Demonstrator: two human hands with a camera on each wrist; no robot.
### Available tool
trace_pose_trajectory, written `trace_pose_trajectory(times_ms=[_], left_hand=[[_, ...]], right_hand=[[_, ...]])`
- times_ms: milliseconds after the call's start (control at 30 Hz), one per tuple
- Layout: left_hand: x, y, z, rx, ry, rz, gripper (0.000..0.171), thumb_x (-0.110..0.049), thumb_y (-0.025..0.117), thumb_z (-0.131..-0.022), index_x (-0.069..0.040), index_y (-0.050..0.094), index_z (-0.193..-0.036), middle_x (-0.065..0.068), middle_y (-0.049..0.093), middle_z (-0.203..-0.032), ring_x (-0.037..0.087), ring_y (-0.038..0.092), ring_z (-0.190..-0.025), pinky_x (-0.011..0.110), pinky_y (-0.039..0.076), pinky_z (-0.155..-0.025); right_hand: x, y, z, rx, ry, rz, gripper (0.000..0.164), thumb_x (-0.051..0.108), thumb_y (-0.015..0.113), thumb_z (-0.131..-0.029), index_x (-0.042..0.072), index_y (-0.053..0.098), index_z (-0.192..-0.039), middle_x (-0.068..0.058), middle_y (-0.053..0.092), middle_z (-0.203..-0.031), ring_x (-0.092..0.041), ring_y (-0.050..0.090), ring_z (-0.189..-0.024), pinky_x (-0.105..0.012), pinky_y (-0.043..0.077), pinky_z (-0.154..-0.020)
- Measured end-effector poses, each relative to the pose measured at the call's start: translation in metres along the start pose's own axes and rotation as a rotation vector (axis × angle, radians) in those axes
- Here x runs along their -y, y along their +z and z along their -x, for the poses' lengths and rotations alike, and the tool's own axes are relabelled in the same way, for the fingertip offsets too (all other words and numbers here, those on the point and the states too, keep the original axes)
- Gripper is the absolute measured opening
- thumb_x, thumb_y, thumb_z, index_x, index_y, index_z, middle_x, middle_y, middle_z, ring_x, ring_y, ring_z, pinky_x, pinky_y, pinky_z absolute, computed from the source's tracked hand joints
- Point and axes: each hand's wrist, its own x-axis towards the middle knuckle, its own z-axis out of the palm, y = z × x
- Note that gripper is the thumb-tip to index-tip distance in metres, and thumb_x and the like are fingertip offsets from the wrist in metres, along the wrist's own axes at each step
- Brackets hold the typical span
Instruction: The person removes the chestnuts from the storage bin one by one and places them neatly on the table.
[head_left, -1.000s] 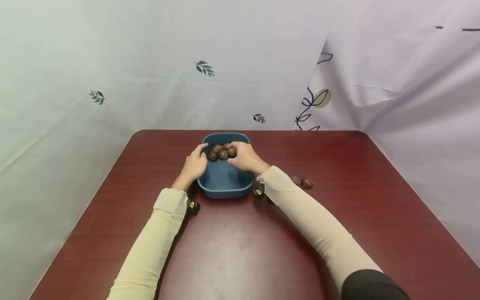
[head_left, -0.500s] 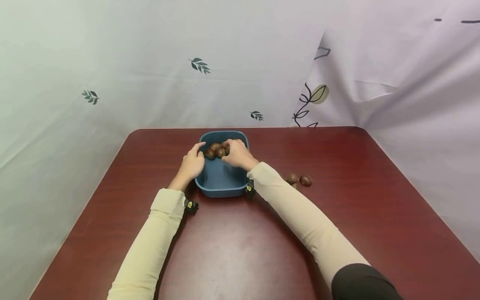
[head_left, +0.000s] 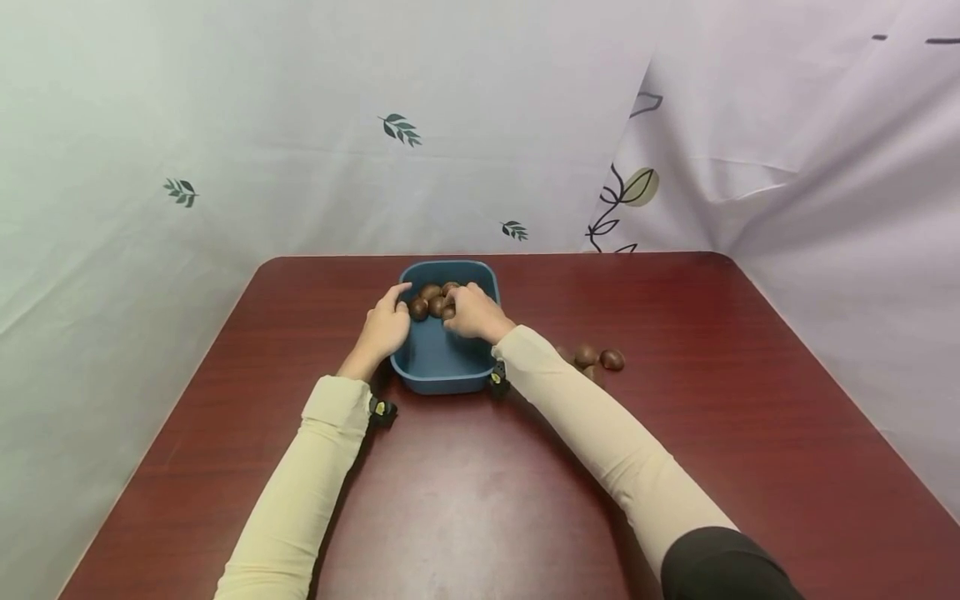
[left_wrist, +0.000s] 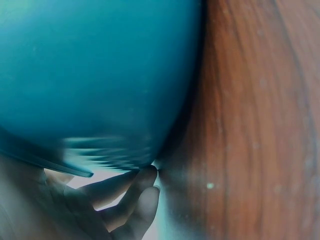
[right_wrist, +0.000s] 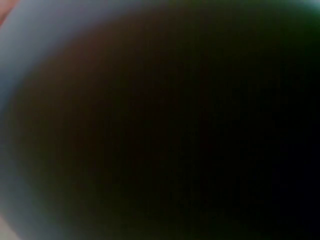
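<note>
A blue plastic box (head_left: 444,386) stands on the table, with several brown chestnuts (head_left: 419,309) gathered at its far end. My left hand (head_left: 384,331) grips the box's left side, thumb near the rim. In the left wrist view, its fingers (left_wrist: 145,204) lie along the outside of the blue wall. Inside the box, my right hand (head_left: 477,315) pinches a chestnut (head_left: 448,313) between thumb and fingers, beside the others. Part of the pile is hidden behind that hand. The right wrist view is dark and blurred.
Several more chestnuts (head_left: 612,359) lie on the reddish-brown table (head_left: 675,317) to the right of the box, partly hidden by the right sleeve (head_left: 600,433). A white patterned cloth (head_left: 315,150) hangs behind the table.
My right hand has shifted slightly left and toward me within the box, and a chestnut now shows at its fingertips. More loose chestnuts show past the right sleeve. The left hand keeps its grip.
</note>
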Motion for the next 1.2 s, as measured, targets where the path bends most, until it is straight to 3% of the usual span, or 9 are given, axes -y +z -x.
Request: trace_pose_trajectory(times_ms=[200, 300, 533, 733, 800, 900, 1033, 1100, 1200], left_hand=[[0.001, 0.002, 0.0, 0.007, -0.003, 0.014, 0.049, -0.02, 0.028, -0.106, -0.019, 0.035, -0.155, 0.017, 0.049, -0.086, 0.031, 0.04, -0.067, 0.05, 0.036, -0.09], [0.0, 0.002, 0.0, 0.006, -0.004, 0.017, 0.049, -0.021, 0.028, -0.106, -0.019, 0.035, -0.155, 0.018, 0.049, -0.087, 0.032, 0.041, -0.069, 0.051, 0.036, -0.091], [-0.001, 0.001, 0.0, 0.003, -0.008, 0.007, 0.049, -0.021, 0.028, -0.106, -0.02, 0.036, -0.154, 0.019, 0.051, -0.09, 0.035, 0.044, -0.073, 0.051, 0.037, -0.089], [-0.001, -0.001, 0.0, -0.006, 0.002, 0.012, 0.049, -0.019, 0.028, -0.106, -0.018, 0.036, -0.154, 0.023, 0.055, -0.104, 0.039, 0.05, -0.095, 0.052, 0.035, -0.092], [-0.001, -0.002, 0.0, -0.007, -0.001, 0.008, 0.049, -0.019, 0.029, -0.106, -0.019, 0.036, -0.154, 0.021, 0.055, -0.104, 0.038, 0.05, -0.094, 0.052, 0.035, -0.092], [0.001, -0.002, 0.0, 0.002, -0.007, 0.008, 0.049, -0.02, 0.029, -0.106, -0.019, 0.035, -0.155, 0.022, 0.053, -0.099, 0.039, 0.048, -0.084, 0.052, 0.035, -0.092], [0.003, -0.001, 0.0, -0.006, 0.0, 0.001, 0.049, -0.019, 0.028, -0.106, -0.019, 0.036, -0.155, 0.024, 0.055, -0.125, 0.039, 0.05, -0.095, 0.052, 0.035, -0.091], [0.004, -0.001, 0.0, -0.006, 0.001, -0.001, 0.049, -0.02, 0.028, -0.106, -0.018, 0.035, -0.155, 0.024, 0.054, -0.129, 0.039, 0.05, -0.098, 0.052, 0.035, -0.091], [0.003, -0.001, -0.001, 0.0, -0.002, 0.005, 0.049, -0.02, 0.028, -0.106, -0.019, 0.035, -0.155, 0.024, 0.055, -0.117, 0.04, 0.05, -0.094, 0.051, 0.035, -0.091]], right_hand=[[-0.001, 0.001, 0.003, 0.036, -0.033, -0.055, 0.031, 0.016, 0.071, -0.092, 0.006, 0.069, -0.121, -0.011, 0.065, -0.119, -0.024, 0.058, -0.092, -0.031, 0.047, -0.072], [-0.001, 0.0, 0.006, 0.029, -0.06, -0.068, 0.027, 0.016, 0.073, -0.09, 0.006, 0.07, -0.115, -0.011, 0.067, -0.111, -0.029, 0.058, -0.099, -0.035, 0.049, -0.08], [-0.002, -0.004, 0.019, 0.012, -0.17, -0.107, 0.023, 0.017, 0.074, -0.087, 0.007, 0.071, -0.108, -0.007, 0.068, -0.101, -0.021, 0.056, -0.078, -0.033, 0.045, -0.074], [-0.002, -0.017, 0.041, -0.029, -0.239, -0.143, 0.02, 0.018, 0.073, -0.086, 0.009, 0.07, -0.103, 0.0, 0.055, -0.063, -0.013, 0.042, -0.053, -0.028, 0.038, -0.058], [-0.003, -0.021, 0.05, -0.039, -0.25, -0.152, 0.019, 0.019, 0.073, -0.085, 0.011, 0.07, -0.102, 0.0, 0.049, -0.056, -0.012, 0.039, -0.05, -0.027, 0.036, -0.055], [-0.006, -0.027, 0.063, -0.061, -0.256, -0.161, 0.018, 0.02, 0.073, -0.084, 0.013, 0.07, -0.1, 0.002, 0.05, -0.058, -0.011, 0.042, -0.053, -0.027, 0.038, -0.057], [-0.012, -0.035, 0.081, -0.081, -0.24, -0.174, 0.019, 0.021, 0.074, -0.082, 0.015, 0.069, -0.1, 0.0, 0.055, -0.067, -0.013, 0.046, -0.061, -0.029, 0.041, -0.062], [-0.018, -0.04, 0.092, -0.087, -0.227, -0.184, 0.02, 0.021, 0.075, -0.082, 0.015, 0.069, -0.1, -0.001, 0.057, -0.071, -0.014, 0.047, -0.064, -0.031, 0.042, -0.064], [-0.03, -0.048, 0.109, -0.098, -0.2, -0.195, 0.02, 0.02, 0.075, -0.082, 0.016, 0.07, -0.101, 0.0, 0.063, -0.081, -0.015, 0.052, -0.071, -0.032, 0.045, -0.068]])
